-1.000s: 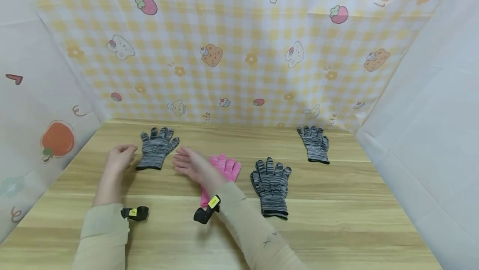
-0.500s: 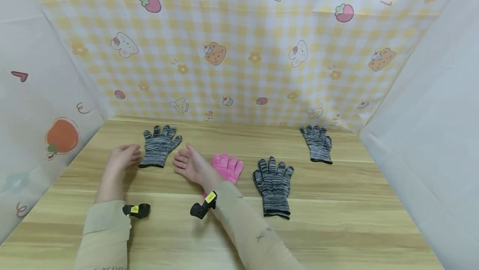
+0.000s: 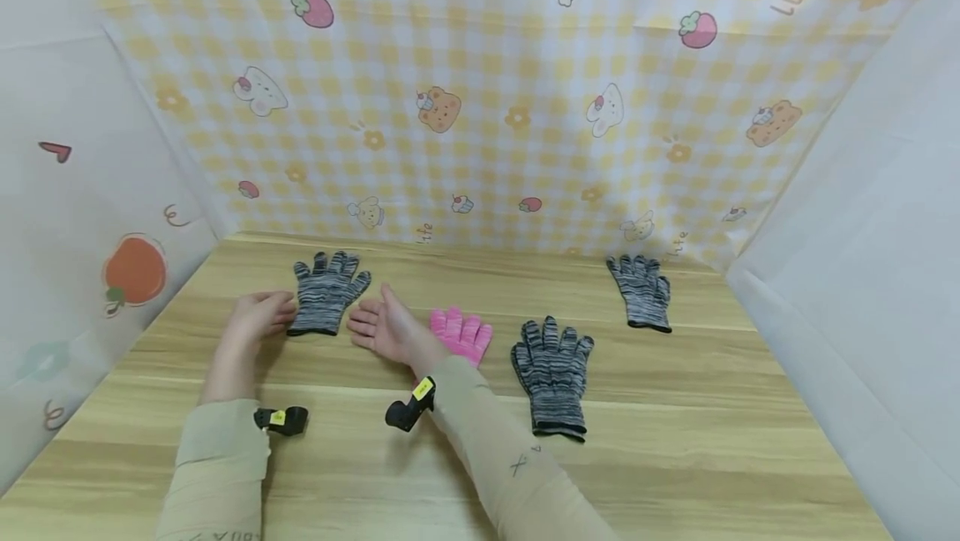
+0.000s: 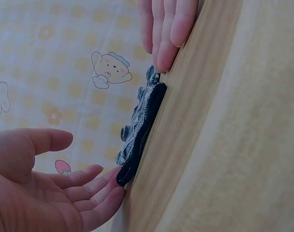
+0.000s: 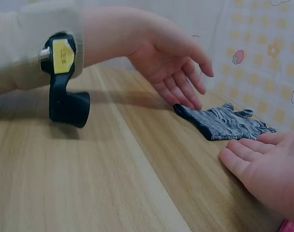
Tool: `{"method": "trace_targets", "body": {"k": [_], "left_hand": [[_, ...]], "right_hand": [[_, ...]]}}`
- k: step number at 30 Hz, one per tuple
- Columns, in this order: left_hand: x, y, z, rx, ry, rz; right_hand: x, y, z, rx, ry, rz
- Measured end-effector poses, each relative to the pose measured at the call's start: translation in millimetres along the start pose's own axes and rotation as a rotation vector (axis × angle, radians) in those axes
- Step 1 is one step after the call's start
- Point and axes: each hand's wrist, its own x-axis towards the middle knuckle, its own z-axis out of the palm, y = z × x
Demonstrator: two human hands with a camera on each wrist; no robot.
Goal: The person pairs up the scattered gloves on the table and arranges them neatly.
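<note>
Wood-grain table (image 3: pixel 697 416) before me, yellow-checked cloth (image 3: pixel 487 49) behind, white sheeting (image 3: pixel 885 191) either side. Left hand (image 3: pixel 258 318) and right hand (image 3: pixel 387 331) flank a grey glove (image 3: pixel 326 297), fingers loosely straight.

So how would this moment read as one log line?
left hand: beside leftmost gray glove; right hand: at that glove's other side; held: nothing; pink glove: partly hidden by right arm

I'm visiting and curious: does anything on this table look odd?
Only the pink knit glove, partly hidden by the right forearm, stands out: the other gloves are streaked gray. I see no spill or damage.
</note>
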Motion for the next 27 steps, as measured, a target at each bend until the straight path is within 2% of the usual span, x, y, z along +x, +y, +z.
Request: {"method": "trace_targets", "body": {"k": [7,14,20,27], "left_hand": [[-0.8,5.8,2.9,-0.035,-0.034,0.018],[-0.7,8.3,3.8,-0.018,-0.061,0.029],[-1.8,7.9,2.5,-0.034,-0.069,0.02],[-1.9,5.4,2.3,-0.058,-0.073,-0.02]], "right_hand": [[3.1,-3.1,-5.7,-0.011,-0.017,0.007],[2.6,-5.5,-3.2,0.002,-0.021,0.02],[2.0,-3.9,-0.6,0.04,-0.002,0.023],[-0.6,-1.6,1.1,0.076,0.027,0.026]]}}
